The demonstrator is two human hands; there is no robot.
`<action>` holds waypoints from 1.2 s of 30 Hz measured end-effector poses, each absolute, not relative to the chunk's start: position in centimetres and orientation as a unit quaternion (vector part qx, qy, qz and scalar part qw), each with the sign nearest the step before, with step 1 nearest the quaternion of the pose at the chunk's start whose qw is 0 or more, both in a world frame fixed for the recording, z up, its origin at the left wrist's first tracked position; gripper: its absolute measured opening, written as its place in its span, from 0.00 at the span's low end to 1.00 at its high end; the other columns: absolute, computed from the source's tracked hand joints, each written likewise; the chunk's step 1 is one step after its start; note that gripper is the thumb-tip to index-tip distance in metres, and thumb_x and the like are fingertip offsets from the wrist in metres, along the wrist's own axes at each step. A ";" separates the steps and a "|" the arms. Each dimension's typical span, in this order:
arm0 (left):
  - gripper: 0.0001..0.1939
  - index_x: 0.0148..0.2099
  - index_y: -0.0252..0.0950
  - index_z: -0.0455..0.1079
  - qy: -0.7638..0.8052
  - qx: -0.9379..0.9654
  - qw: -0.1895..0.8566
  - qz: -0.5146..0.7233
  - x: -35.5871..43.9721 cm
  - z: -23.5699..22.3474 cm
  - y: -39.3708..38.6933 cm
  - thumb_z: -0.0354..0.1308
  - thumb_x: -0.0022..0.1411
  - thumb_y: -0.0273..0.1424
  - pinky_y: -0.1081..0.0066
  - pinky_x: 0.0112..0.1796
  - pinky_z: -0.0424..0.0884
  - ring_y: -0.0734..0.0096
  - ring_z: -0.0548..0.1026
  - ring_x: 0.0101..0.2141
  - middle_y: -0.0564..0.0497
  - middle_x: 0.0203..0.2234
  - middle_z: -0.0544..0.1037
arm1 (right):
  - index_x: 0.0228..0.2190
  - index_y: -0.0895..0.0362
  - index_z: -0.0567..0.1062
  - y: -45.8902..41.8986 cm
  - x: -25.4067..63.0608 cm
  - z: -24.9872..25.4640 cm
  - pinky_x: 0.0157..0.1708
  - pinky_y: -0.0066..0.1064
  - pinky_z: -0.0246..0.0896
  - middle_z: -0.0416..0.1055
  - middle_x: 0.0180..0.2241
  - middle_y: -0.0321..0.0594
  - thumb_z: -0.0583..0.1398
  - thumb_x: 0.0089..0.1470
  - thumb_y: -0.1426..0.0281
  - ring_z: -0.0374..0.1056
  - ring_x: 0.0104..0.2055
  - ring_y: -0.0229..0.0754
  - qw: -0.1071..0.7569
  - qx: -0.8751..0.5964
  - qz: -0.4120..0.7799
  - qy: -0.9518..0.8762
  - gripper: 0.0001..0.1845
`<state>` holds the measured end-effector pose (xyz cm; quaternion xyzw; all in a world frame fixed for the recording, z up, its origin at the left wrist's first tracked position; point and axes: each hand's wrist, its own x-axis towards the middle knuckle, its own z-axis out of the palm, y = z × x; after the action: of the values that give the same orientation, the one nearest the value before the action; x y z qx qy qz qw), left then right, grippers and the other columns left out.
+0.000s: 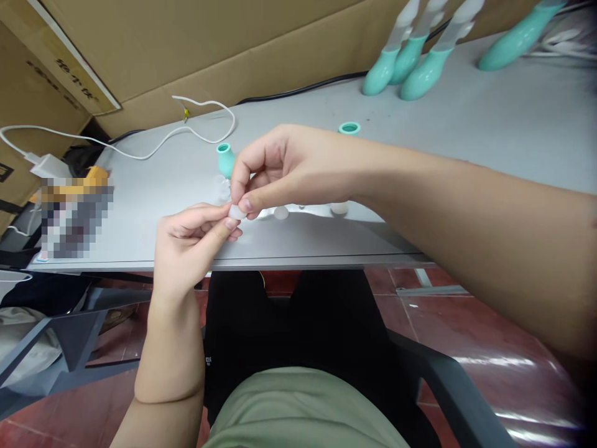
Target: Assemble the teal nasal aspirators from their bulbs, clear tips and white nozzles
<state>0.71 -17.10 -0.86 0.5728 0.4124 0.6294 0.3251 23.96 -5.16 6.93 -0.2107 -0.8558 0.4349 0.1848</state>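
Note:
Between my two hands is a small white translucent piece (237,212), rounded, its exact kind unclear. The thumb and fingers of my left hand (193,239) pinch it from the left. My right hand (275,174) grips it from above and the right, thumb against it. Just behind the fingers stands a small teal bulb (226,162) with an open neck, and clear pieces (222,188) lie in front of it. A white disc-like piece (281,213) and another whitish round piece (339,208) rest under my right wrist. A second teal neck (349,128) shows behind that wrist.
Several teal bulbs with clear tubes and white tips (422,74) stand at the back right. A white cable (153,152) with an adapter (50,167) crosses the back left. Cardboard (209,43) walls the rear. The grey table's front edge (298,264) runs above my lap.

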 end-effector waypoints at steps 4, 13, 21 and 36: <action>0.12 0.47 0.46 0.99 0.425 0.561 0.329 0.629 0.7 -0.8 -17.4 0.95 0.67 0.41 0.75 0.39 0.94 0.71 0.93 0.32 0.51 0.36 0.96 | 0.50 0.59 0.88 -4.9 24.1 6.6 0.30 0.22 0.65 0.88 0.43 0.38 0.78 0.75 0.72 0.74 0.33 0.31 0.173 -0.197 0.527 -0.808 0.08; 0.11 0.47 0.48 0.99 0.423 0.556 0.346 0.626 0.5 -0.8 -17.6 0.94 0.68 0.41 0.74 0.40 0.95 0.70 0.94 0.32 0.51 0.37 0.97 | 0.43 0.58 0.88 -5.3 23.8 6.7 0.33 0.22 0.65 0.88 0.42 0.39 0.77 0.72 0.73 0.78 0.40 0.34 0.202 -0.166 0.540 -0.800 0.05; 0.07 0.48 0.48 0.99 0.377 0.592 0.325 0.634 0.4 -1.0 -17.2 0.92 0.72 0.33 0.81 0.40 0.91 0.76 0.93 0.32 0.51 0.37 0.96 | 0.43 0.59 0.90 -5.5 23.7 7.1 0.30 0.26 0.62 0.89 0.42 0.41 0.78 0.70 0.75 0.77 0.37 0.35 0.189 -0.202 0.538 -0.796 0.03; 0.07 0.50 0.49 1.00 0.378 0.626 0.289 0.618 0.3 -1.0 -16.9 0.90 0.74 0.33 0.83 0.41 0.89 0.79 0.92 0.33 0.51 0.35 0.95 | 0.40 0.61 0.90 -5.8 23.6 7.4 0.33 0.25 0.63 0.89 0.38 0.40 0.77 0.69 0.78 0.76 0.37 0.33 0.187 -0.215 0.567 -0.773 0.03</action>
<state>0.27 -16.88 -1.04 0.6255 0.3779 0.6185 0.2888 23.55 -5.80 7.38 -0.2149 -0.7731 0.5668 0.1868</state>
